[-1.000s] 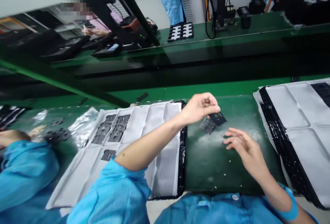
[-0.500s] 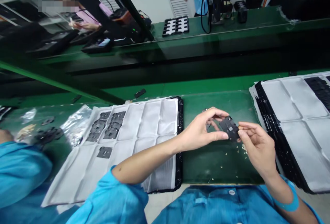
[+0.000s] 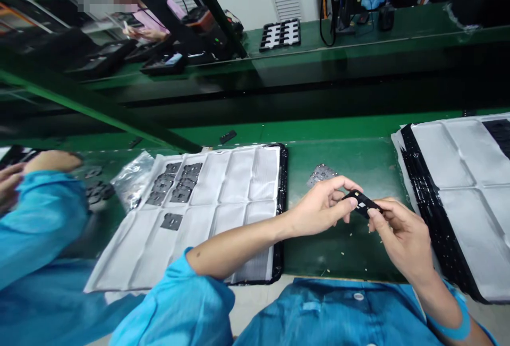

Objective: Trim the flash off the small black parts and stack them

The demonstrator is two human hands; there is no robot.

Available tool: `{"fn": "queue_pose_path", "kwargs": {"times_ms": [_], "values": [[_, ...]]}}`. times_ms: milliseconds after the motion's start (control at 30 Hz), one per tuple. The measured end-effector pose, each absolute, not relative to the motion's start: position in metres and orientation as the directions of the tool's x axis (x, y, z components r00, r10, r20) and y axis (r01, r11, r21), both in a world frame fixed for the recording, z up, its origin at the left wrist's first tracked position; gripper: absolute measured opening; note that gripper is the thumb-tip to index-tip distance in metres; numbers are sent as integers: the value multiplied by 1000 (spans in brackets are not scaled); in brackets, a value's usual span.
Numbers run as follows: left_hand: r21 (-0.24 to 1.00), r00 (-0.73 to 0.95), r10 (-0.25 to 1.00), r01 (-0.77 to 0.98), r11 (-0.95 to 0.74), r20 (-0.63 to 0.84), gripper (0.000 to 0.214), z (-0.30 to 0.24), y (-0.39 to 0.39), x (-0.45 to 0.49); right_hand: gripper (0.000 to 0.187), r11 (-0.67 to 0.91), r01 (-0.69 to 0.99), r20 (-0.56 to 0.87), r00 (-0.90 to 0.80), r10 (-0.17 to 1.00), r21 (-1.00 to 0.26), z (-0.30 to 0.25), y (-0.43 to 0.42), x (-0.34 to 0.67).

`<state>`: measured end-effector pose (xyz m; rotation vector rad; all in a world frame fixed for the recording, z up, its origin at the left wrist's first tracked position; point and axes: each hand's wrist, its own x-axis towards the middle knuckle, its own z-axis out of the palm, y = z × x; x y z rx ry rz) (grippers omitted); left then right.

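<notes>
Between my two hands, over the green bench, is a small flat black plastic part (image 3: 362,204) with cut-outs and a pale square on it. My left hand (image 3: 324,205) pinches its left end between thumb and fingers. At the other end, my right hand (image 3: 400,234) grips it with thumb and bent fingers. The part is tilted, so it shows as a narrow strip. Just beyond my left hand a grey, dotted plate-like piece (image 3: 321,174) lies on the bench, partly hidden by the hand. Tiny pale bits are scattered below my hands.
To the left lies a white-lined compartment tray (image 3: 255,176) holding several flat dark parts (image 3: 172,222). Another lined tray (image 3: 470,208) is at the right. A clear plastic bag (image 3: 133,178) and a co-worker's blue sleeve (image 3: 43,218) are farther left. A green beam (image 3: 99,115) slants across.
The black part has tilted from face-on to nearly edge-on, still in both hands. The dotted piece behind my left hand shows more. The co-worker's arm at left has come farther into view.
</notes>
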<state>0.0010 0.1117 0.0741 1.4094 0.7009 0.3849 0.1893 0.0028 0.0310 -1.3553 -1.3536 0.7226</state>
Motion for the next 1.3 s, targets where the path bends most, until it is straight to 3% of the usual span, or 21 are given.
{"fn": "queue_pose_path", "kwargs": {"times_ms": [133,467,767,1300], "values": [[995,726,680,76,68,-102,18,75,110,9,16,219,405,306,162,938,-887,38,3,191],[998,679,733,-35,61,-21,20,59,108,18,21,243,474,353,159,922,-847,43,2,192],[999,628,778,-31,33,-7,18,56,106,21,20,217,466,323,162,932,-858,43,5,191],[997,674,739,-39,66,-22,15,56,109,18,17,188,444,294,183,938,-876,40,7,193]]}}
